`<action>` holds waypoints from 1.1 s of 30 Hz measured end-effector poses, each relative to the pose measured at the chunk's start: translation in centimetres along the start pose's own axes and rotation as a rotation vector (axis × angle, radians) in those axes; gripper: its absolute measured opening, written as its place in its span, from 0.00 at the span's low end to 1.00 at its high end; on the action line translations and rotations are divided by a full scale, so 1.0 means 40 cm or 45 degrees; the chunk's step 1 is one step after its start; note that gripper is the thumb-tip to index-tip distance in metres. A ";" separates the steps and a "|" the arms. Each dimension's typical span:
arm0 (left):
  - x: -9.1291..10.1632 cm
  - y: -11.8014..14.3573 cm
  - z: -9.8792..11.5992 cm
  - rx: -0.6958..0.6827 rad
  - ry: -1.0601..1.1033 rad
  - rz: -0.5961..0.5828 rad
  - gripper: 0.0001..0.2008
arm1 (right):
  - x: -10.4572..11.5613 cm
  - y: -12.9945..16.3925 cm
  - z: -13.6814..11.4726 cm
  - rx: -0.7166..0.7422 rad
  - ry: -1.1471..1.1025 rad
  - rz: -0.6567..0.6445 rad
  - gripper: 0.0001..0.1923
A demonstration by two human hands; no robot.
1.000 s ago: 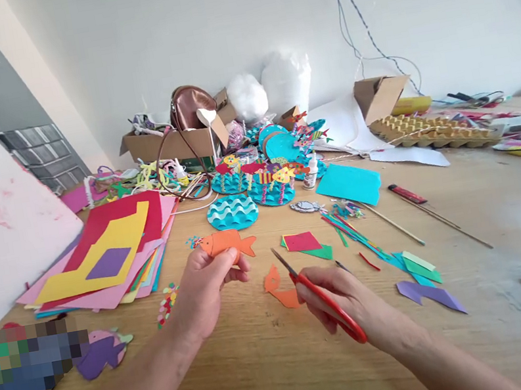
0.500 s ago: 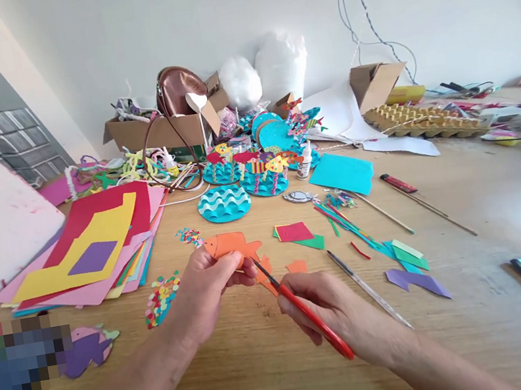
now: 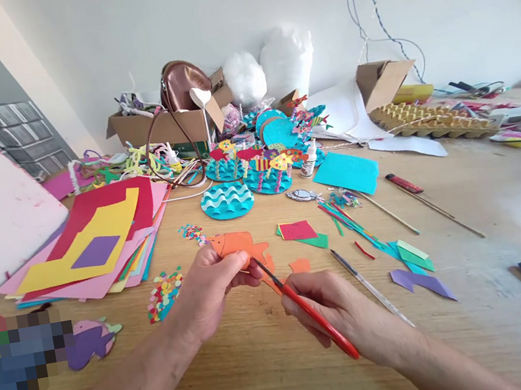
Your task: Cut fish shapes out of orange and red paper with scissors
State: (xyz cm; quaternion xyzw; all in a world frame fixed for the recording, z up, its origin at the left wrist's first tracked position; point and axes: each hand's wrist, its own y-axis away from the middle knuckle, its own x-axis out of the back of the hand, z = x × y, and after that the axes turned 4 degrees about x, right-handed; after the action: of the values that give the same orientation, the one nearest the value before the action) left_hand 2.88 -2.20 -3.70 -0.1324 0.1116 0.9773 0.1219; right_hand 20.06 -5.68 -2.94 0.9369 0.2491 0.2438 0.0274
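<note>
In the head view, the left hand (image 3: 209,291) pinched an orange paper fish (image 3: 237,244) between thumb and fingers, holding it just above the wooden table (image 3: 280,371). The right hand (image 3: 337,312) was closed around red-handled scissors (image 3: 304,311), their blade tips touching the fish's lower edge near the tail. Orange scraps (image 3: 297,266) lay just beyond the right hand. A heap of paper dots (image 3: 165,295) sat just left of the left hand, and a thin brush (image 3: 370,286) lay right of the right hand.
</note>
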 end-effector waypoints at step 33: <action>0.010 -0.004 0.002 0.062 0.047 -0.078 0.04 | 0.000 0.004 0.003 -0.011 0.012 -0.012 0.16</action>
State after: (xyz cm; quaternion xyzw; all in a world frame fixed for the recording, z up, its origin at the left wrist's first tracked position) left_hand 2.53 -1.97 -3.77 -0.1508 0.1336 0.9675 0.1527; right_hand 20.19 -5.82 -3.03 0.9344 0.2524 0.2493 0.0315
